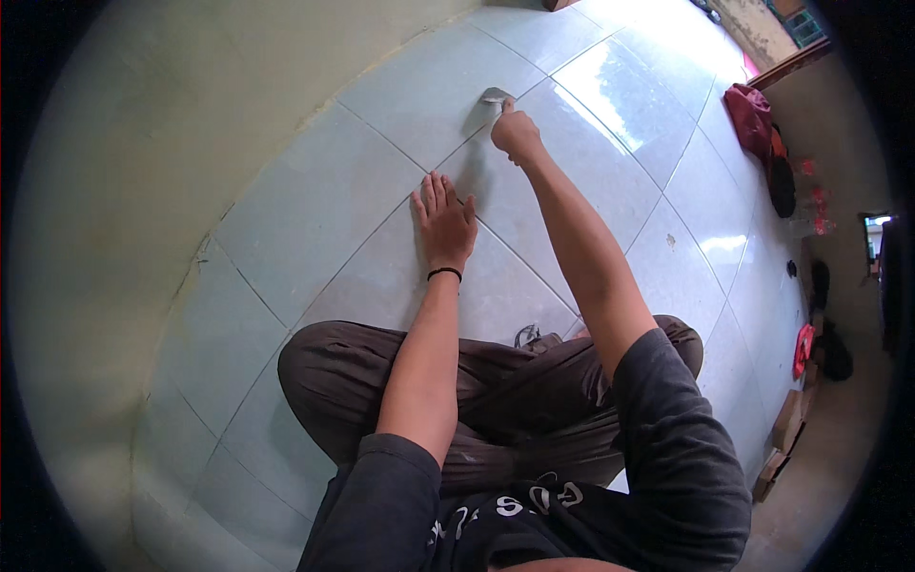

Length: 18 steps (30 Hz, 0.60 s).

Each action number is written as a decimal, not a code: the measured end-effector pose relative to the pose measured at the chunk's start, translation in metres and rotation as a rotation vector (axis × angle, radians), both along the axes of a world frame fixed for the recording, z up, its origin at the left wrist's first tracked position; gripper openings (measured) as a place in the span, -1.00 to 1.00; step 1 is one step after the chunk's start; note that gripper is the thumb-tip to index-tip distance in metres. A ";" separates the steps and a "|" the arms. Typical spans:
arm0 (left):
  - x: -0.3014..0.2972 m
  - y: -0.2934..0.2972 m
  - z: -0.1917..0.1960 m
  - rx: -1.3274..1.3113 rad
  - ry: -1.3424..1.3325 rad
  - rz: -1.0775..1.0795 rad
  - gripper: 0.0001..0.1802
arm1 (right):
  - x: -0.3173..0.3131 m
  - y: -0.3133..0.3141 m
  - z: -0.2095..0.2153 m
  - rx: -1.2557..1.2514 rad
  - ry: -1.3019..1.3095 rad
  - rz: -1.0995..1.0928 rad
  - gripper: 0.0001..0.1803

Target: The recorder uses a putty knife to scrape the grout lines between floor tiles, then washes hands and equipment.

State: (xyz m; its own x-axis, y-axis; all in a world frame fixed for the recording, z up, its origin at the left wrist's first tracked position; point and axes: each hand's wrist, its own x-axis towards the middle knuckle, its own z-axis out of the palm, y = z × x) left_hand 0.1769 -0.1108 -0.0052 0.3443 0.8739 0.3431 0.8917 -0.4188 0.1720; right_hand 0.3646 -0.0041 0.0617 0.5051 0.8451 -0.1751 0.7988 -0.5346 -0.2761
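My left hand [446, 227] lies flat on the pale glossy floor tiles [381, 257], its fingers spread beside a joint between tiles. A dark band circles that wrist. Farther forward and to the right, my right hand [517, 133] is closed around a small scraper [495, 96]. The scraper's broad, light-coloured blade is at the floor, close to a tile joint. My fist hides most of its handle.
My crossed legs [362, 372] rest on the floor close to me. A plain wall [143, 172] curves along the left. Against the right wall lie a dark red bag [748, 119], clear plastic bottles [812, 214], a red item [803, 351] and cardboard pieces [789, 419].
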 end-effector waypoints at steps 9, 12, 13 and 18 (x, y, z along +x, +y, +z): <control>-0.010 -0.001 -0.006 -0.021 0.030 0.011 -0.36 | -0.019 -0.014 0.031 -0.072 0.238 -0.033 -0.28; -0.005 -0.002 -0.002 -0.022 0.032 0.002 -0.37 | -0.015 -0.016 0.030 -0.077 0.194 -0.042 -0.27; -0.005 -0.001 -0.001 -0.017 0.049 0.005 -0.38 | -0.016 -0.010 0.039 -0.060 0.249 -0.077 -0.26; -0.017 0.000 -0.009 -0.027 0.017 0.020 -0.38 | -0.028 -0.007 0.030 -0.096 0.245 -0.042 -0.29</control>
State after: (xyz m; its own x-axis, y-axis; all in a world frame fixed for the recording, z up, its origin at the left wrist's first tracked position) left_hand 0.1602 -0.1112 -0.0147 0.3325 0.8896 0.3132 0.9027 -0.3964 0.1675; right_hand 0.3367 -0.0115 0.0920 0.4718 0.7979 -0.3751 0.6911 -0.5989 -0.4045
